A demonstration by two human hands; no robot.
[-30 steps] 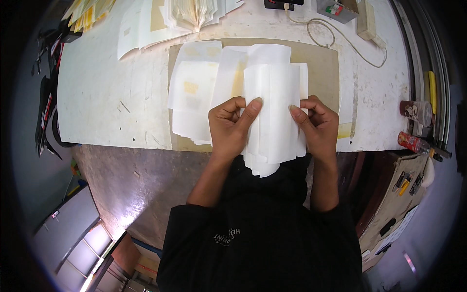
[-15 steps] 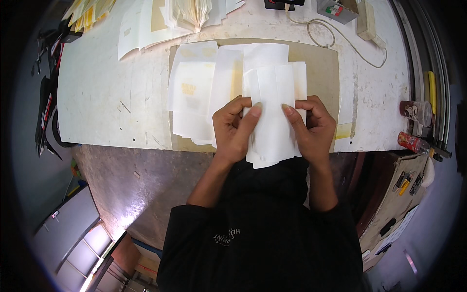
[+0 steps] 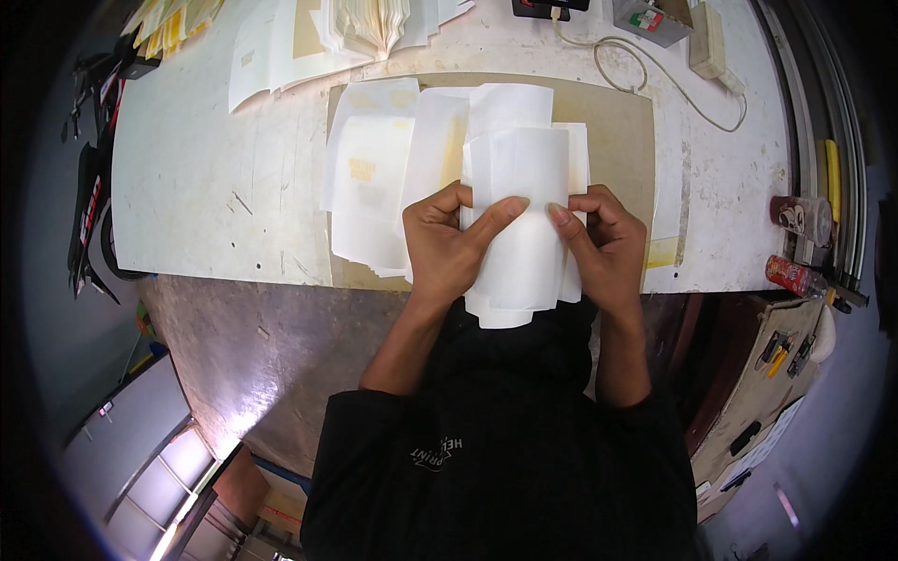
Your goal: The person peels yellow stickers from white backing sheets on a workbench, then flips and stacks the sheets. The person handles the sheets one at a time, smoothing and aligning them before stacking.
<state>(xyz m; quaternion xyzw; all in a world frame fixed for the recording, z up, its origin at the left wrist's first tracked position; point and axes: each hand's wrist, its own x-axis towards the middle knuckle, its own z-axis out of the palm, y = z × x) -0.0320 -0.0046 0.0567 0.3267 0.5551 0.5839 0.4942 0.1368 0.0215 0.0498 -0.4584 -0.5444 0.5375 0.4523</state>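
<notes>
White paper sheets (image 3: 374, 178) lie fanned on a brown board (image 3: 617, 122) on the white table (image 3: 206, 187); one has a small yellow patch. Red can (image 3: 791, 275) at the table's right edge, grey box (image 3: 650, 19) with a cord at top. Left hand (image 3: 449, 245) and right hand (image 3: 603, 248) both pinch a folded white sheet (image 3: 519, 196), fingers curled, thumbs on top, at the near table edge.

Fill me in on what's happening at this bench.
A person in a black top holds a folded white paper sheet with both bare hands, the left hand and right hand gripping its sides, index fingers pressed on its face. Under it, more white sheets lie fanned over a brown board on the white worktable. A cable runs along the far edge.
</notes>
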